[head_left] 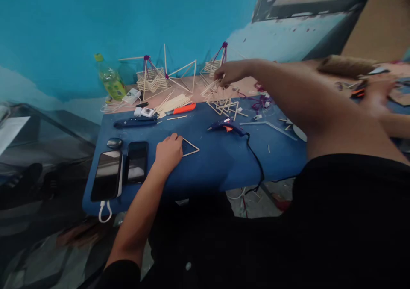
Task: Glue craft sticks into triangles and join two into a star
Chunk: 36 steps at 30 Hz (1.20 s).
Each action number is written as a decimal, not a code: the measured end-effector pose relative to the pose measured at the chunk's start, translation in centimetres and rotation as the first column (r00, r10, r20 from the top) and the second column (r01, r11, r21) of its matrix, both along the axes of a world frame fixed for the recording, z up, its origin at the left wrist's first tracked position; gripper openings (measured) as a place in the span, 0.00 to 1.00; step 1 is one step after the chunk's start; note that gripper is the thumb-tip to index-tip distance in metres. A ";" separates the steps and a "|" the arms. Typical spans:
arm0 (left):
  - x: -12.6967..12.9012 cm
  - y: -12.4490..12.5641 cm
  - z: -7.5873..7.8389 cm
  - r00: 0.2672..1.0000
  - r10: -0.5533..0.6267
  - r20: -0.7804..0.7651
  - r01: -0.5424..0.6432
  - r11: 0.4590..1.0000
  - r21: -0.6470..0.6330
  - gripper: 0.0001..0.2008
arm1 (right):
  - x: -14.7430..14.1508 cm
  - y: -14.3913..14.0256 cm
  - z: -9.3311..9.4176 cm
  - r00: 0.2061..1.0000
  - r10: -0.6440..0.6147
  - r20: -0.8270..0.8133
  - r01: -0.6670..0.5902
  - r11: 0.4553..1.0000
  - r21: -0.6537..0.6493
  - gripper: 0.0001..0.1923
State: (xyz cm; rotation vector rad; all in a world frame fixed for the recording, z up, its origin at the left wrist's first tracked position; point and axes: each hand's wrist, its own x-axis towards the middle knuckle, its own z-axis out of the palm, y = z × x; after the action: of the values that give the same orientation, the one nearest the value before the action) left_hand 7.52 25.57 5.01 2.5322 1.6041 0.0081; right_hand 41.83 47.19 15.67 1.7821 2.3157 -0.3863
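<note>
My left hand (168, 151) presses flat on 1 stick triangle (191, 147) near the table's (218, 165) front edge; my right hand (228, 72) pinches sticks (214, 86) at the back edge.

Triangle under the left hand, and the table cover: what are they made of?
Triangle: thin pale sticks, probably wood or bamboo, matt and unpainted, the same look as the loose sticks farther back. What joins the corners can't be told. The left hand rests on one corner.
Table cover: looks like matt blue fabric or soft sheet; it rounds over the front edge without glare.
</note>
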 end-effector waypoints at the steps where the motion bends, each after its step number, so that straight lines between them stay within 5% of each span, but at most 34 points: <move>1: 0.0 0.0 0.0 1.000 0.002 0.013 -0.002 1.000 -0.002 0.17 | 0.1 -0.5 0.8 0.999 -0.029 -0.036 0.030 0.999 0.028 0.20; 6: -0.6 -0.3 -0.5 0.993 0.039 0.115 -0.037 0.999 -0.016 0.22 | -0.9 -3.9 3.4 0.877 -0.111 -0.467 0.167 0.983 0.080 0.17; 10: -1.5 -1.3 -1.7 0.973 0.021 0.228 -0.019 1.000 -0.008 0.27 | -4.5 -6.4 2.6 0.761 0.079 -0.644 -0.048 0.997 0.065 0.17; 13: -2.0 -2.1 -3.0 0.947 -0.079 0.312 0.085 0.996 -0.007 0.31 | -8.7 -7.4 0.6 0.742 0.176 -0.647 -0.191 0.980 0.047 0.22; 17: -2.4 -2.8 -4.4 0.886 -0.242 0.396 0.259 0.966 0.012 0.34 | -14.7 -7.4 -1.7 0.813 0.285 -0.508 -0.335 0.942 -0.007 0.23; 21: -2.6 -3.2 -5.1 0.871 -0.277 0.405 0.286 0.957 0.039 0.30 | -17.8 -5.9 -2.7 0.878 0.282 -0.385 -0.319 0.947 -0.034 0.45; 23: -2.6 -3.4 -5.1 0.873 -0.282 0.398 0.290 0.956 0.041 0.28 | -18.0 -4.6 -2.9 0.897 0.255 -0.360 -0.285 0.958 -0.032 0.49; 26: -2.5 -3.6 -4.8 0.881 -0.284 0.378 0.290 0.956 0.042 0.25 | -17.4 -2.9 -3.0 0.918 0.207 -0.338 -0.239 0.969 -0.056 0.39; 32: -2.4 -4.3 -4.4 0.919 -0.228 0.323 0.225 0.973 0.047 0.17 | -14.6 -1.6 -1.6 0.808 0.197 -0.556 -0.255 0.967 -0.027 0.33; 34: -2.5 -4.5 -4.3 0.921 -0.247 0.302 0.243 0.969 0.050 0.17 | -12.3 -1.1 -0.8 0.852 0.195 -0.486 -0.209 0.978 0.025 0.29; 36: -2.6 -4.7 -4.1 0.921 -0.261 0.289 0.254 0.965 0.062 0.21 | -9.2 -0.5 -0.4 0.953 0.193 -0.233 -0.185 0.981 0.057 0.25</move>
State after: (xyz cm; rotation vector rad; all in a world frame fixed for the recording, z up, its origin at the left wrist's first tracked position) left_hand 4.95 20.87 0.87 2.5883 1.1603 0.3607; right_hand 32.62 46.68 15.31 1.5848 2.6442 -0.5572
